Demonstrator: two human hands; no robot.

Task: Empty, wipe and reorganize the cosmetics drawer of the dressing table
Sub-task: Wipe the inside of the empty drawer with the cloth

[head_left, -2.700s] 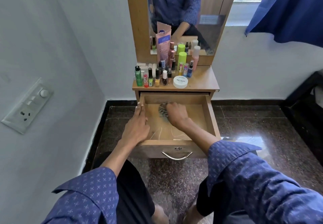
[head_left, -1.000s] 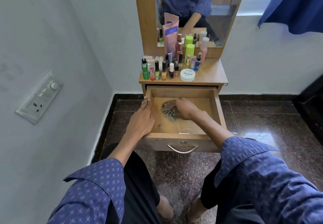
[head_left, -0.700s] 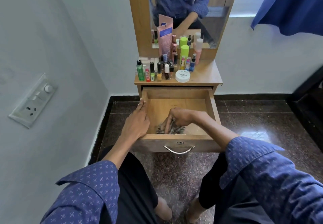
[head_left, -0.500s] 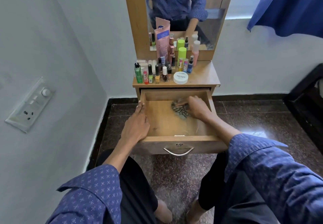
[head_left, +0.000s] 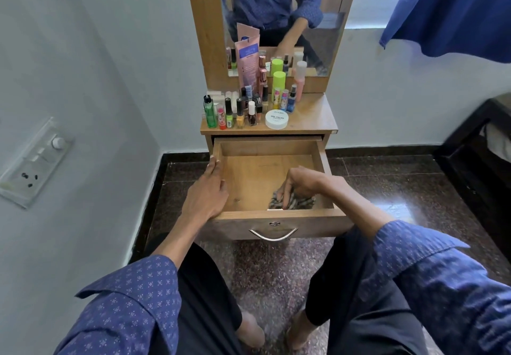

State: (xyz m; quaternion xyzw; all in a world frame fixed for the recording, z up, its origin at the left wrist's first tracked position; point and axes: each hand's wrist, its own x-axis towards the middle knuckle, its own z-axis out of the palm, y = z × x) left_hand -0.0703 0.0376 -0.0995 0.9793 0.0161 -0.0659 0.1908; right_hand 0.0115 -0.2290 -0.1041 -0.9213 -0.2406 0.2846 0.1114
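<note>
Right now I am resting my left hand point(head_left: 206, 192) on the left wall of the one open drawer point(head_left: 318, 161), fingers straight and close together along the rim, thumb hanging inside, gripping nothing. One curved metal handle point(head_left: 273, 235) is showing on the drawer front below.

Moving right, I am pressing my right hand point(head_left: 300, 181) down into the near right corner of the drawer, its fingers curled and bunching one striped cloth point(head_left: 300, 204) against the wooden floor. The cloth is lying crumpled just behind the front panel, partly hidden by it.

Above the drawer, the cosmetics are standing on the dressing table top point(head_left: 315, 116), crowded toward its left half. Along the front row I am counting one green bottle point(head_left: 210, 112) at the far left, then about five small nail polish bottles point(head_left: 240, 114) side by side, then one flat white jar point(head_left: 276, 120) labelled nail polish. Behind them are standing one tall pink tube point(head_left: 247, 60), one lime-green canister point(head_left: 278, 83), one pale pink bottle point(head_left: 300, 76) and one small blue bottle point(head_left: 291, 100); the rest are too packed to count. One mirror point(head_left: 331, 36) is rising behind them all.
</note>
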